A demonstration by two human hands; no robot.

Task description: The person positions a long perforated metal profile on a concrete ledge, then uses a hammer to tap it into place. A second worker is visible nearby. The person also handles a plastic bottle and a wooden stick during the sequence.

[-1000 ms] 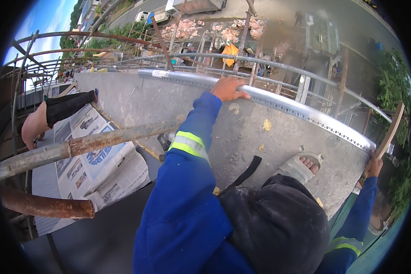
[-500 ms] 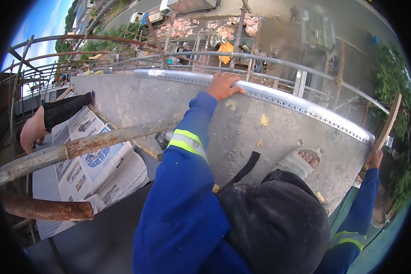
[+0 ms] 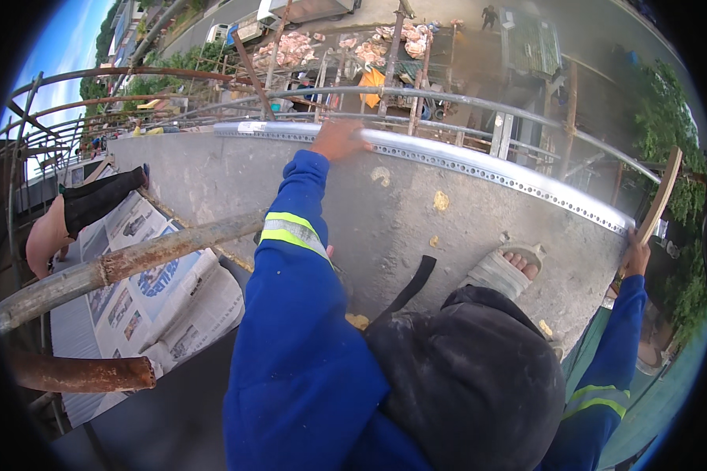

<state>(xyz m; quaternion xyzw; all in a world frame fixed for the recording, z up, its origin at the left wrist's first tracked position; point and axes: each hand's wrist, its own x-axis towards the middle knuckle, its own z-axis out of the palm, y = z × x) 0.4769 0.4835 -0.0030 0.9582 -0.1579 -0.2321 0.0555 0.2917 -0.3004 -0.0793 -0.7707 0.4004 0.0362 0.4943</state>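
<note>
A long white metal edge strip with a row of holes [image 3: 479, 166] runs along the far edge of the grey concrete ledge [image 3: 291, 161]. My left hand [image 3: 339, 140] is closed over this strip left of its middle; it is blurred, and its fingertips are hidden beyond the edge. At the strip's right end, my right hand [image 3: 635, 255] has its fingers around the lower part of a narrow wooden slat [image 3: 661, 192], which slants up and outward. That hand also sits against the end of the strip. Both my arms wear blue sleeves with reflective bands.
Rusty scaffold pipes [image 3: 133, 259] cross at the left above newspaper sheets [image 3: 165, 290]. A person's dark-clothed limb [image 3: 102, 196] shows beyond. My sandalled foot [image 3: 514, 267] stands on the ledge by a black strap [image 3: 416, 282]. Scaffold rails [image 3: 463, 102] stand past the edge, with a street far below.
My left hand has slid left along the metal strip. My right hand stays at the strip's right end with the slat. The whole view has shifted slightly.
</note>
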